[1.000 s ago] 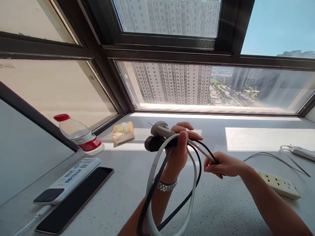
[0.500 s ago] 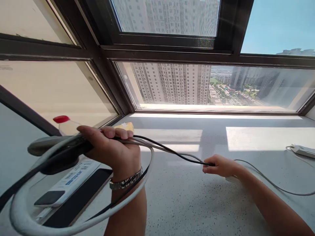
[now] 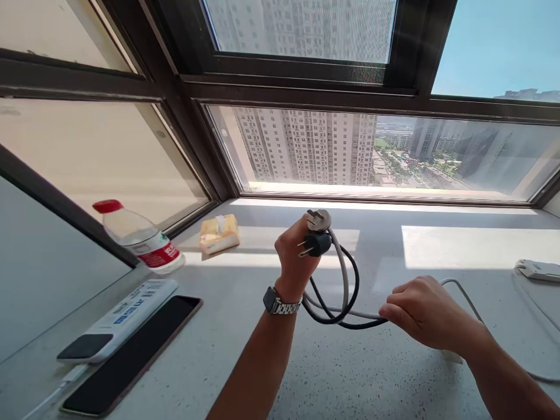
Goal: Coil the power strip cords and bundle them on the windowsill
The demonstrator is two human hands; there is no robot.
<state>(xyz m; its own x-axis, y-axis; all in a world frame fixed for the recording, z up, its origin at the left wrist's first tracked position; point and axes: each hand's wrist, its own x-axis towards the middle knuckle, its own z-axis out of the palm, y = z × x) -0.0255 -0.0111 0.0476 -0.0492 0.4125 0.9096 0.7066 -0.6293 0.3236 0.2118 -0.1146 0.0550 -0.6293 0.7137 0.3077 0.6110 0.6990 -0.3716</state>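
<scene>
My left hand (image 3: 294, 256) is raised over the speckled counter (image 3: 341, 373), fist closed round two power cords just below their plugs. The grey plug (image 3: 318, 220) sits on top and the black plug (image 3: 315, 244) under it, prongs pointing left. A grey cord (image 3: 344, 274) and a black cord (image 3: 352, 291) loop down from the fist and run right. My right hand (image 3: 423, 312) is closed over both cords low near the counter. A metal watch (image 3: 280, 304) is on my left wrist.
A red-capped water bottle (image 3: 139, 240) and a yellow tissue pack (image 3: 220, 233) lie at the left near the window. A white power strip (image 3: 118, 318) and a dark phone (image 3: 131, 356) lie at the front left. Another white power strip (image 3: 539, 270) sits at the right edge.
My left hand swung far left with a wide coil, then came back to the middle with the plugs upright. The loops are now small and tight. My right hand slid along the cords.
</scene>
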